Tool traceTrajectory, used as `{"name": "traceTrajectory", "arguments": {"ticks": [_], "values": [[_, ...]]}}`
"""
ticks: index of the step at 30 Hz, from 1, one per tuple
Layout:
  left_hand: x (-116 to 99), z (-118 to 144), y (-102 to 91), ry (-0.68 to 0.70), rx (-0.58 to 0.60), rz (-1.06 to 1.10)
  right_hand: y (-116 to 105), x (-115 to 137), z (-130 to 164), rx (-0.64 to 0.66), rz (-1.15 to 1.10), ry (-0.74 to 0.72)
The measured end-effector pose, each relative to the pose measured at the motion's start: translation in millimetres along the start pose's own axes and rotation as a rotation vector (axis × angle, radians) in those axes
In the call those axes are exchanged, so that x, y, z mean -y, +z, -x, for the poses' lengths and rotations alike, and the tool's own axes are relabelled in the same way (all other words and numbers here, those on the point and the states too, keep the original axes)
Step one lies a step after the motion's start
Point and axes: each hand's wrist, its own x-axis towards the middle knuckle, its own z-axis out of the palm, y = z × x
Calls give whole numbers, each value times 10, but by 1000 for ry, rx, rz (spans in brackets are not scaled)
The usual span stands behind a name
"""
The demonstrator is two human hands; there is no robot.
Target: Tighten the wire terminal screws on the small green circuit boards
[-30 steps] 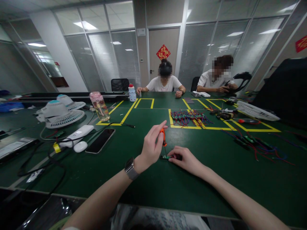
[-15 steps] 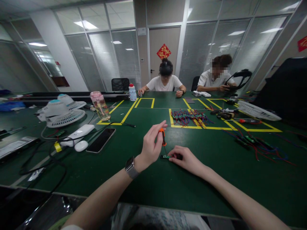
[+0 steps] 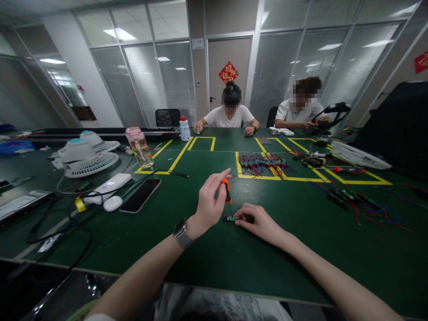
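My left hand [image 3: 211, 200] is closed round an orange and black screwdriver [image 3: 228, 192], its fingers pointing up and forward. The thin shaft slants down to a small green circuit board [image 3: 231, 219] lying on the green table. My right hand [image 3: 256, 223] pinches the board's right end between thumb and fingers, with its edge resting on the tabletop. The fingers cover that end. At this size I cannot make out where exactly the screwdriver's tip sits.
Beyond my hands lies a pile of wired circuit boards [image 3: 264, 164] inside yellow tape. More wired boards [image 3: 354, 198] are at right. On the left are a phone [image 3: 141, 196], a pink-lided bottle [image 3: 139, 147] and white fans [image 3: 90, 158]. Two people [image 3: 230, 115] sit opposite.
The screwdriver handle has turned slightly in my left hand. My right hand and the board stay in place.
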Motion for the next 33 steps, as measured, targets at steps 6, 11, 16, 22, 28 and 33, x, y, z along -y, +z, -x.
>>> {"name": "traceTrajectory", "arguments": {"ticks": [6, 11, 16, 22, 28, 33], "values": [[-12, -49, -28, 9, -70, -109, -4, 8, -1, -2, 2, -4], [-9, -23, -18, -23, -4, -35, -3, 4, 2, -1, -3, -5], [-4, -4, -2, -49, 25, 37, -3, -3, -3, 7, -9, 4], [-28, -17, -7, 31, -32, -58, -6, 9, -7, 4, -8, -1], [-37, 21, 4, 2, -24, -48, -13, 21, -8, 3, -4, 3], [-29, 4, 9, -3, -37, -18, -7, 8, -7, 6, -6, 3]]}}
